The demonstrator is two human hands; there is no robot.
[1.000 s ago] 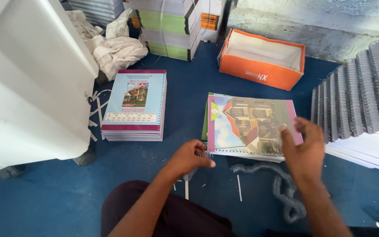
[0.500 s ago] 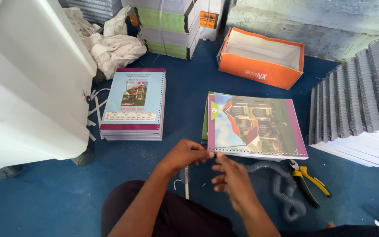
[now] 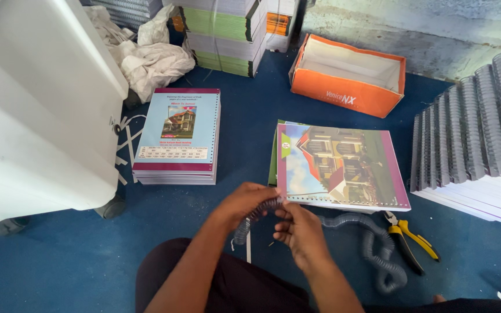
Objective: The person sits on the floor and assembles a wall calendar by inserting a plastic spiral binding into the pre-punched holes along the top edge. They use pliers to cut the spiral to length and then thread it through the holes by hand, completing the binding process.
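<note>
Underneath everything, a blue floor (image 3: 53,272) carries the things, and a big white moulded casing (image 3: 36,110) fills the left side of the head view. Along the right edge stands a long row of spiral-bound white booklets (image 3: 476,127), their grey coils uppermost. At the top, stacked paper bundles (image 3: 221,32) with green and white layers rise beside a crumpled white cloth (image 3: 149,61), and an open orange cardboard box (image 3: 349,75) sits on the floor to their right. A stack of notebooks (image 3: 178,136) with a pale blue cover and a picture of a house lies left of centre. Just in front of the person lies the punched notebook (image 3: 343,168) with a colourful building on its cover, its row of holes along the near edge. The left hand (image 3: 244,203) and the right hand (image 3: 300,229) meet at the near left corner of that notebook, close together and touching; the fingers (image 3: 282,217) of both are pinched narrowly on the grey spiral coil (image 3: 256,214), which curves from the corner down towards the lap. A longer grey coil length (image 3: 372,249) snakes over the floor to the right of the hands, and yellow-handled pliers (image 3: 410,240) lie just beside it, well apart from both hands
</note>
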